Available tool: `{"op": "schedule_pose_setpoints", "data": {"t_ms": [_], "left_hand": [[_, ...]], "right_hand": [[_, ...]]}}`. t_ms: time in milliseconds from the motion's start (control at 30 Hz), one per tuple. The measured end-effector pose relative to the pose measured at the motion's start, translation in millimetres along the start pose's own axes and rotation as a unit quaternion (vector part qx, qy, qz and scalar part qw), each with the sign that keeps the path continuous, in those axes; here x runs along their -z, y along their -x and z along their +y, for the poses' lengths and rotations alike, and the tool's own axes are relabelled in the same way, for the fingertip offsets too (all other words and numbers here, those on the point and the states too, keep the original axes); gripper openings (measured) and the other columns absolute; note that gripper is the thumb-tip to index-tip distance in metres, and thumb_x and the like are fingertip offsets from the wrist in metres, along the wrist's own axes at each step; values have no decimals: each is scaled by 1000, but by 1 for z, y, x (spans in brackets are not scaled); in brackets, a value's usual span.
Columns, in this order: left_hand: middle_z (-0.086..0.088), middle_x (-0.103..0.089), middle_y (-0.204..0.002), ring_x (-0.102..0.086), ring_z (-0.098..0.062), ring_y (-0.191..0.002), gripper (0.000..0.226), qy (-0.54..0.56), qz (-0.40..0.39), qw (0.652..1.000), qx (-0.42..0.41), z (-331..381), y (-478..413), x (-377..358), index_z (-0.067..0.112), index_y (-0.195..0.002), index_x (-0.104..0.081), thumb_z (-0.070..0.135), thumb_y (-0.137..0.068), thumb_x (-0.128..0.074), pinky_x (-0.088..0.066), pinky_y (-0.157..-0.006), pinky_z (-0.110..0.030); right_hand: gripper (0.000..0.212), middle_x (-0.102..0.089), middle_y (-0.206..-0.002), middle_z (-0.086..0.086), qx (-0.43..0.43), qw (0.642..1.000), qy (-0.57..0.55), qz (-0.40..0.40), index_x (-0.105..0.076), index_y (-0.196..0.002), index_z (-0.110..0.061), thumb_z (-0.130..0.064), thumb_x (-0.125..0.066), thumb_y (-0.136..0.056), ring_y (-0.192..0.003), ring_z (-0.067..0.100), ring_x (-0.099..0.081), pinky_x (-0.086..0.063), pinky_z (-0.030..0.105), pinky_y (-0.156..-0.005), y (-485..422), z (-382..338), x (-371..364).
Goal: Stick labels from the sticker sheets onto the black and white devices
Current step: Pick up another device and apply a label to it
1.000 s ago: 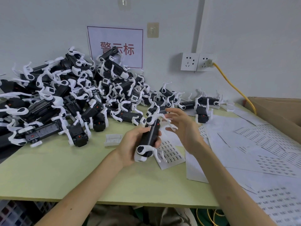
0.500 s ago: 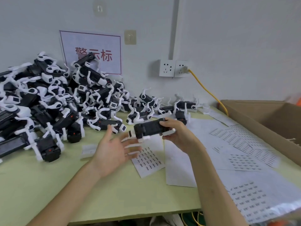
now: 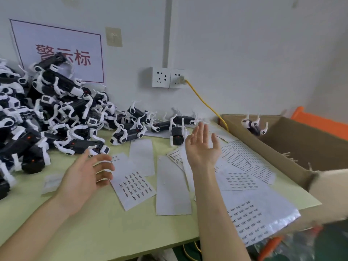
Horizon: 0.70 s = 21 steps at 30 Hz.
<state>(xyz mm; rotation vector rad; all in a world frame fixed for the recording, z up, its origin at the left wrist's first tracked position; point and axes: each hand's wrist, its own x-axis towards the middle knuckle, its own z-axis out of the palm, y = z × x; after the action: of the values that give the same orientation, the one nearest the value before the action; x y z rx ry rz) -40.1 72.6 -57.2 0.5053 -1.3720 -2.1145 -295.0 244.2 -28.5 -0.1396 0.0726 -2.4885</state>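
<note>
A black and white device point(image 3: 253, 126) is in the air over the cardboard box point(image 3: 293, 147) at the right, legs up. My right hand point(image 3: 202, 146) is raised with fingers spread and holds nothing. My left hand point(image 3: 84, 176) hovers open above the table, just left of a sticker sheet point(image 3: 131, 182) with printed labels. A big pile of black and white devices point(image 3: 43, 117) fills the table's left side. More sticker sheets point(image 3: 243, 166) lie spread at the right.
The pale green table point(image 3: 105, 228) has its front edge close to me. A yellow cable point(image 3: 205, 104) runs from the wall socket point(image 3: 167, 78) down behind the box. Something orange point(image 3: 316, 119) stands beyond the box.
My right hand held the device half a second ago; it has let go and the device now flies over the box. My left hand released it before that. The view swung right.
</note>
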Motion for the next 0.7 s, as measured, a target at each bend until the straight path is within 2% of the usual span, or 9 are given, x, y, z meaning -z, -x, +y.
{"op": "schedule_pose_setpoints", "data": {"t_ms": [100,200,267,433,533,633,700], "left_hand": [[-10,-68,-79,-62,-20,-60,52,-28,4,1000,-4,-3,-3,3,10,-99,-66,51,-102,-36,-38,-68,-40],[-8,-68,-76,-62,-17,-58,45,-96,19,995,-16,-9,-7,4,11,-97,-65,43,-106,-36,-41,-69,-40],[-7,-68,-75,-62,-16,-57,42,-137,29,990,-21,-12,-9,1,11,-96,-65,39,-108,-37,-42,-69,-39],[-10,-68,-76,-61,-15,-57,38,-210,42,976,-44,-14,-4,-5,8,-94,-67,27,-109,-39,-43,-65,-36],[-9,-69,-75,-62,-16,-62,30,-290,40,953,-75,-15,6,-15,8,-90,-70,16,-107,-48,-46,-61,-29],[-4,-69,-73,-62,-12,-64,25,-348,24,931,-111,-15,14,-21,9,-88,-71,9,-105,-52,-46,-56,-18],[-3,-69,-73,-62,-12,-65,25,-380,28,913,-146,-12,16,-20,14,-85,-71,8,-103,-55,-46,-59,-17]], "right_hand": [[30,-75,-118,5,12,988,151,40,-69,-124,-12,-23,-56,-98,-92,18,-77,-55,27,-73,-1,2,-10],[28,-76,-112,5,28,975,208,67,-67,-124,-12,-19,-50,-103,-90,17,-77,-56,26,-73,-3,-5,-25],[25,-78,-104,4,42,965,249,68,-68,-116,-12,-19,-48,-103,-82,16,-77,-56,24,-68,-4,-15,-35],[17,-71,-78,3,31,925,375,47,-70,-97,-10,-15,-55,-97,-59,15,-60,-47,22,-61,2,-13,-42],[14,-69,-72,2,4,859,511,28,-71,-91,-11,-14,-58,-94,-57,14,-58,-45,22,-59,5,13,-38],[19,-74,-76,0,-43,755,651,-59,-72,-90,-14,-16,-55,-97,-61,14,-63,-48,23,-61,7,51,-33],[21,-75,-78,-2,-61,689,711,-126,-73,-89,-17,-18,-55,-99,-63,11,-65,-49,20,-59,11,78,-28]]}}
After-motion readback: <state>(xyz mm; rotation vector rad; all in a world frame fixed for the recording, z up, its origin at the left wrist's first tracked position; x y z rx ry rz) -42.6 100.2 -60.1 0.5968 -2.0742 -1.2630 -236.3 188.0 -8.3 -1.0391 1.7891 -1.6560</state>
